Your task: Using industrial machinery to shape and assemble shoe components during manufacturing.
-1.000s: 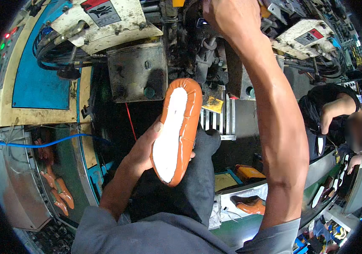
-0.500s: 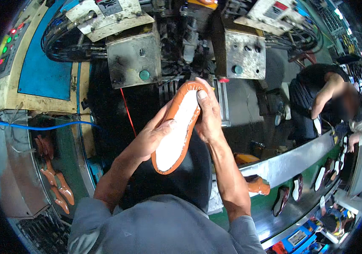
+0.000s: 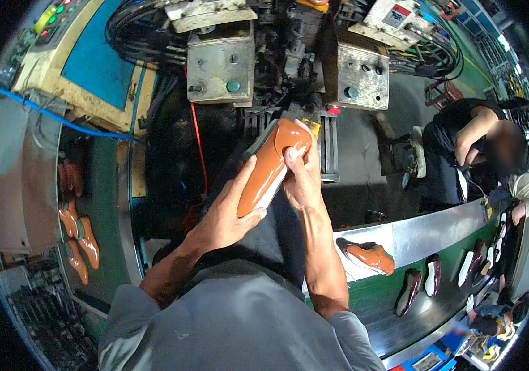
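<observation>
Left grip and right grip are pinching the glossy brown shoe at both ends over the lap, red-topped label showing on machine cover, text too small.

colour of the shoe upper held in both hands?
The shoe upper is a glossy orange-brown; it shows best in the current head view.

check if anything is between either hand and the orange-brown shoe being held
Nothing visible: the left hand touches the orange-brown shoe directly toward its lower end in the picture, the right hand toward its upper end.
</observation>
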The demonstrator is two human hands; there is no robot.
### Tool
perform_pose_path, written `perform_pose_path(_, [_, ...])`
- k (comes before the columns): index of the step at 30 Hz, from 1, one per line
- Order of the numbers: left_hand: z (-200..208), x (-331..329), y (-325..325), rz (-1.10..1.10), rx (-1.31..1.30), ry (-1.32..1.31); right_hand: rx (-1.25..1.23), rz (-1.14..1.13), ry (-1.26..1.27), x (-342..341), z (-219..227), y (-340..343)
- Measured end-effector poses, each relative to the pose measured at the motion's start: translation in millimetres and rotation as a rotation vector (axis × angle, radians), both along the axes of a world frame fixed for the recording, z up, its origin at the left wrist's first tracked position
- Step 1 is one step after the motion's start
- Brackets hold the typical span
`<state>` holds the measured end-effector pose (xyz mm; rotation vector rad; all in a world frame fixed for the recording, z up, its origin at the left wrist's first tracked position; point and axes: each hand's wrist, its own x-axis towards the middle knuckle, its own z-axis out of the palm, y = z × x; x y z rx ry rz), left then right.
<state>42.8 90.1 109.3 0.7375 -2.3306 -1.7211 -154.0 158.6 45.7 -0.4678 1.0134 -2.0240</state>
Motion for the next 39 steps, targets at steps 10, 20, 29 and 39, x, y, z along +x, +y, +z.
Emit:
perform_pose_path(10, [-24.9,38.9,17.1,0.012,-0.09,0.115,-0.121,0.176,-0.205,22.3,3.1,19.7])
perform_pose_path(20, [-72.9,31.0,17.6,0.0,0.63,0.142,1.456,-0.189,1.138,81.7,-145.7,353.6])
perform_pose_path(29, [-118.9,25.8,41.4,0.074,0.759,-0.089,1.581,-0.011,1.147,105.0,-184.2,426.6])
perform_pose_path(39, [-123.8,30.0,55.1,0.077,0.672,-0.053,0.985,0.127,0.474,60.7,-43.7,253.7])
